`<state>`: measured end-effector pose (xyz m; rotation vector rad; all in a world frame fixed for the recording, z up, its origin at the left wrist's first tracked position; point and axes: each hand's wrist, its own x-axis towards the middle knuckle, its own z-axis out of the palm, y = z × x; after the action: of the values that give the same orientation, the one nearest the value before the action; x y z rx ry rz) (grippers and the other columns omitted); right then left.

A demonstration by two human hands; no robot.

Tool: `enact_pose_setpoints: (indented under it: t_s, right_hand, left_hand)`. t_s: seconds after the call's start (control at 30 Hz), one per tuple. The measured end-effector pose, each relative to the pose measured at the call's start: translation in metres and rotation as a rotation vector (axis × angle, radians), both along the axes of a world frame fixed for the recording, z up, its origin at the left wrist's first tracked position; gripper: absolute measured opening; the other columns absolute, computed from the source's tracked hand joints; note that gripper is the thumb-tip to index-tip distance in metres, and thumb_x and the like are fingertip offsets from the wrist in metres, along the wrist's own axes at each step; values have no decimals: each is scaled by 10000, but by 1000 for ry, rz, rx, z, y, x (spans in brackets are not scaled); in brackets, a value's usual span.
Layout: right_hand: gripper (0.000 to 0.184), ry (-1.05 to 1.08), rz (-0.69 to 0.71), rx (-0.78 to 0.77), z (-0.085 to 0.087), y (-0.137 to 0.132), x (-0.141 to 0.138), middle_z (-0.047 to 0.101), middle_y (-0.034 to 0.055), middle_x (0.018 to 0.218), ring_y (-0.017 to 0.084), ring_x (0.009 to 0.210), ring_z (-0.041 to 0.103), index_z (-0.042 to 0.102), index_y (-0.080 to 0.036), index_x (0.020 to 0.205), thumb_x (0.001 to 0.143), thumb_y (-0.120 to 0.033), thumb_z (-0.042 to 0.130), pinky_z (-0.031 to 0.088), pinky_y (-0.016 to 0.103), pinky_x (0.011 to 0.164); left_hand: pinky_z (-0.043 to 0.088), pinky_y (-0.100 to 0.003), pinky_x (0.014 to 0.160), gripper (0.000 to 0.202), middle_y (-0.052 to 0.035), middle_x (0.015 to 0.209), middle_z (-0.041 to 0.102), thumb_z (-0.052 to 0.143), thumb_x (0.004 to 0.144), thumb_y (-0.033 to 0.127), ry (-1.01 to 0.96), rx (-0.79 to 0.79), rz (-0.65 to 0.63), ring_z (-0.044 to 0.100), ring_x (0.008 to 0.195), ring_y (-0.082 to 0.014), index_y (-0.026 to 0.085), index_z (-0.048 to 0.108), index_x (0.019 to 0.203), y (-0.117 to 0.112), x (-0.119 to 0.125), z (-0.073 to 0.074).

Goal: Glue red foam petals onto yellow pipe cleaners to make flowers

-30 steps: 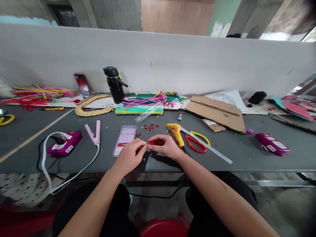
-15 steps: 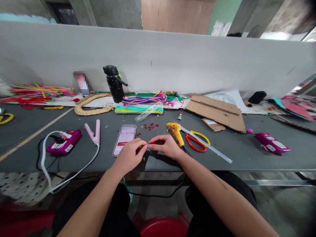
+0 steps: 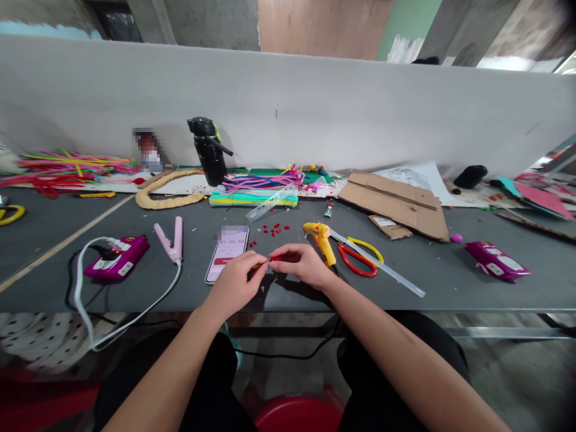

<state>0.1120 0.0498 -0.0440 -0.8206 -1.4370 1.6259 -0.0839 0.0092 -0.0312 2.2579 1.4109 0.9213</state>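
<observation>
My left hand (image 3: 238, 282) and my right hand (image 3: 301, 267) meet fingertip to fingertip just above the table's front part. Closed in a pinch, the right fingers hold a small red piece (image 3: 277, 259). The left thumb and forefinger are pressed together on something small with a yellowish edge, mostly hidden by the fingers. Behind the hands lie several small red bits (image 3: 287, 227). A phone (image 3: 234, 243) showing a timer rests beside the left hand. To the right of the right hand are a yellow hot glue gun (image 3: 321, 241) and scissors (image 3: 345, 264) with red and yellow handles.
A clear glue stick (image 3: 400, 279) crosses the scissors. Left are a pink hair straightener (image 3: 178, 240) and a purple power-strip-like block (image 3: 117, 264) with a white cord. Farther back stand a black bottle (image 3: 209, 156), pipe cleaners (image 3: 256, 197), a ruler (image 3: 270, 204) and cardboard (image 3: 391, 201).
Both hands stay pinched together in nearly the same place. The right fingers have shifted very slightly around the red piece. Nothing else on the table has moved.
</observation>
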Motion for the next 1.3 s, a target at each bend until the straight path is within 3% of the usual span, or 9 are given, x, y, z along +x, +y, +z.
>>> enact_pose_setpoints:
  t_s: [0.4,0.63,0.83,1.3]
  right_hand:
    - [322,-48,-34,63,-5,1,0,731,30,783,142,712,636,768,-155,845,658,-406,842,500,284,710]
    - [412,-9,-26,7,2,1,0,726,39,870,144,773,655,738,-156,981,656,-380,855,523,286,760]
    - [371,40,-22,-16,0,3,-1,716,26,763,144,718,657,740,-149,905,666,-415,841,539,307,764]
    - [340,37,-49,-1,-3,4,0,725,22,787,134,721,654,751,-159,888,674,-411,834,528,289,757]
  left_hand:
    - [445,-303,714,174,-37,859,642,480,960,250,11,-3,-2,598,795,-173,208,645,921,-2,2,1]
    - [443,-309,743,161,-39,904,655,494,966,269,-12,-9,24,608,838,-180,206,639,936,-2,3,2]
    - [438,-308,734,170,-38,892,655,486,964,262,-10,13,18,602,819,-180,210,647,950,0,2,0]
    - [438,-299,737,177,-30,894,657,506,965,305,15,-10,8,602,816,-174,208,653,950,4,4,2]
